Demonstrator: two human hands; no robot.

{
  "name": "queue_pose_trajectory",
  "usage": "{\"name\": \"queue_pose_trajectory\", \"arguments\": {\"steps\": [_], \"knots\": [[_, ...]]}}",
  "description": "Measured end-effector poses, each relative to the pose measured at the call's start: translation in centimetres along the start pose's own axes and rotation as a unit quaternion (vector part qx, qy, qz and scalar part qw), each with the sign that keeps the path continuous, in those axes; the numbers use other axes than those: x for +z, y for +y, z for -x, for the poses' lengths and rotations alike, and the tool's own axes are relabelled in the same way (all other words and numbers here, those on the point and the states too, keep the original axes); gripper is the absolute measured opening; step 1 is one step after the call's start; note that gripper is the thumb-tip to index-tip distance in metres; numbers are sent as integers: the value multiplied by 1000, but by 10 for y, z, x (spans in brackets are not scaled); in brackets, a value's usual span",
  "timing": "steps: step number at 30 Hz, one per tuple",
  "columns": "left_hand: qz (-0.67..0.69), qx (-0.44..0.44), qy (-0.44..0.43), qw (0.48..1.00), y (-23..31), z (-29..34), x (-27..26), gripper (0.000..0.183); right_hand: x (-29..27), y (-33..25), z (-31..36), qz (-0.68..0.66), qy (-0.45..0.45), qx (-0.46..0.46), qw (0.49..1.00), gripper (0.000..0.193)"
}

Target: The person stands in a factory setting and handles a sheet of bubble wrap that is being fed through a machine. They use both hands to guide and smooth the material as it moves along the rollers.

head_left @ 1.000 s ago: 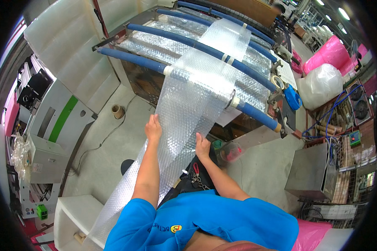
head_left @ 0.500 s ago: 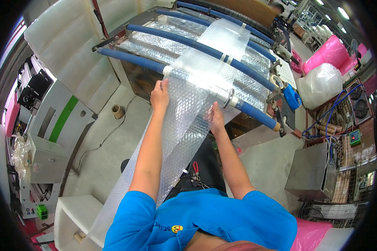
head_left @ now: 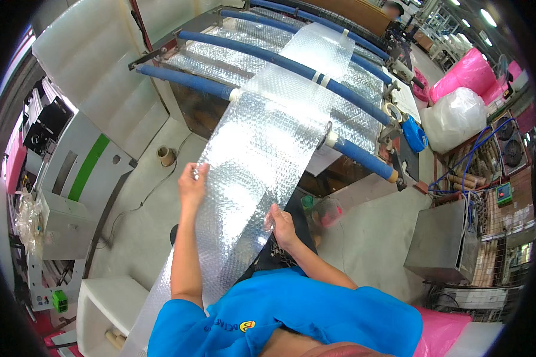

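A long strip of clear bubble wrap (head_left: 244, 160) runs over the blue rollers and slopes down past my body to the lower left. My left hand (head_left: 193, 183) grips its left edge, thumb on top and fingers underneath. On the opposite edge, lower and closer to my body, my right hand (head_left: 281, 226) pinches the film; its fingertips are partly hidden behind the sheet. The front blue roller (head_left: 184, 81) passes beneath the wrap, with a white collar at each side of the strip.
Silvery bubble sheet (head_left: 360, 125) lies under the rollers. A tape roll and a blue tape dispenser (head_left: 415, 135) rest at the machine's right end. A cardboard core (head_left: 165, 156) and a cable are on the floor. A metal box (head_left: 437, 241) stands right, a white bin (head_left: 110, 315) lower left.
Both hands have moved from beside the front roller down toward my body, holding the edges. The bubble wrap between roller and hands now lies flatter and spread wider.
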State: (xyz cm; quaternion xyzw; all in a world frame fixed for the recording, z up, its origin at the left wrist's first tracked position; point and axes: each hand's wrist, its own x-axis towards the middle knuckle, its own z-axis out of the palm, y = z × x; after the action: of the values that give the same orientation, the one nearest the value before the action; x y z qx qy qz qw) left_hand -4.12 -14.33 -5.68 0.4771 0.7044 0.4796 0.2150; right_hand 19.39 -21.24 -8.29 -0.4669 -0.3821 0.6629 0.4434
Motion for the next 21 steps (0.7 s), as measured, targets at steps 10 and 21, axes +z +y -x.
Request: {"name": "queue_pose_trajectory", "arguments": {"steps": [10, 21], "knots": [[-140, -24, 9, 990, -26, -6, 39, 43, -38, 38, -51, 153, 50, -53, 986, 44], [12, 6, -20, 1000, -59, -9, 50, 44, -43, 54, -56, 106, 53, -64, 991, 46]]}}
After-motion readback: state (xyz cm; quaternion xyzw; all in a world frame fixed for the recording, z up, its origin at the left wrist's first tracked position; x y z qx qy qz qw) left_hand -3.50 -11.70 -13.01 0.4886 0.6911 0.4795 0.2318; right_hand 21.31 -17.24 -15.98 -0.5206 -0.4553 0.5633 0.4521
